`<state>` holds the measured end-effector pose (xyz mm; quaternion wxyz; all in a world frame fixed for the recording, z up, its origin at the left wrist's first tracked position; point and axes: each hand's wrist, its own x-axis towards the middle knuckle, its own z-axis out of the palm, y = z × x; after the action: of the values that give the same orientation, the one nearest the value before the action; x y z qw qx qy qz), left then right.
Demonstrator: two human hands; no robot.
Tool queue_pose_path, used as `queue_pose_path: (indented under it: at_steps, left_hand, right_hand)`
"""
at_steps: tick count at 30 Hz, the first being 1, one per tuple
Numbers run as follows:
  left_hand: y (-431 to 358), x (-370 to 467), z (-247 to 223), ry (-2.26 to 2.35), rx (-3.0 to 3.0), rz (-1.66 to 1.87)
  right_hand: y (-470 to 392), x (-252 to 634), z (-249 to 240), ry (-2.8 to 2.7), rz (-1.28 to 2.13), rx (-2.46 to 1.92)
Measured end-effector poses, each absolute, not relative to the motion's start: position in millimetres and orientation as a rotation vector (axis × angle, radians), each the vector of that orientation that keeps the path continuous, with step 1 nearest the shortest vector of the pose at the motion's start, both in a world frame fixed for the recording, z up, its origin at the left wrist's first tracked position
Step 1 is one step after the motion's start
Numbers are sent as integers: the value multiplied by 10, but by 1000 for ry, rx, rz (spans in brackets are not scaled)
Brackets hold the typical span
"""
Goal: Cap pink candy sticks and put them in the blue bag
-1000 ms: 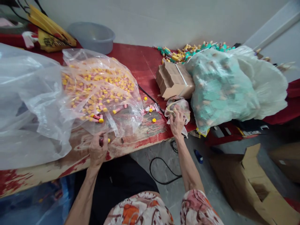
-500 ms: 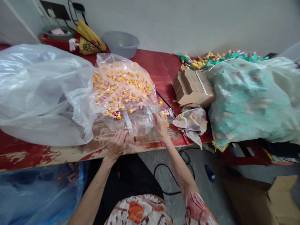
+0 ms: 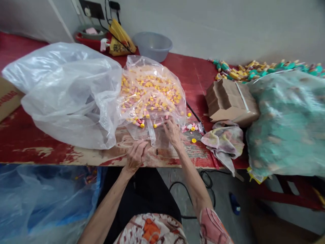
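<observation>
Yellow-capped pink pieces, heaped inside a clear plastic bag near the middle of the red-painted surface; a few near the mouth of the bag, toward the front edge. Principal change: right hand away from the crumpled cloth and now at the bag's mouth, fingers bent beside a single loose capped piece; contact or grip impossible to tell. Left hand at the front edge, fingers curled together, contents hidden. Consequence: both hands close together before the heap, with the cloth lying free to the right. Between right hand and cloth, loose yellow caps and small pink bits. To the left, a larger translucent bag, side by side with the filled one. Beyond the cloth, a strapped cardboard bundle beside a bulging bag of green items.
</observation>
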<state>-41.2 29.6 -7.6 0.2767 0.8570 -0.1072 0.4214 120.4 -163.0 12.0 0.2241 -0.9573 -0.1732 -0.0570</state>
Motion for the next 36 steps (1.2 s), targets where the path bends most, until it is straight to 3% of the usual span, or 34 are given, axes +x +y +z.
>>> queue_pose_path:
  at_steps: [12, 17, 27, 36]
  left_hand:
    - [299, -306, -186, -305, 2475, 968]
    - [306, -347, -191, -290, 2476, 941]
    - [285, -335, -198, -220, 2460, 952]
    - [293, -412, -164, -192, 2434, 1027]
  right_hand:
    - [-1451, 1790, 36, -98, -287, -2668]
    - [-1530, 1894, 57, -124, -253, -2457]
    - [-1522, 738, 246, -35, -259, -1984]
    - [-984, 484, 256, -18, -231, -1841]
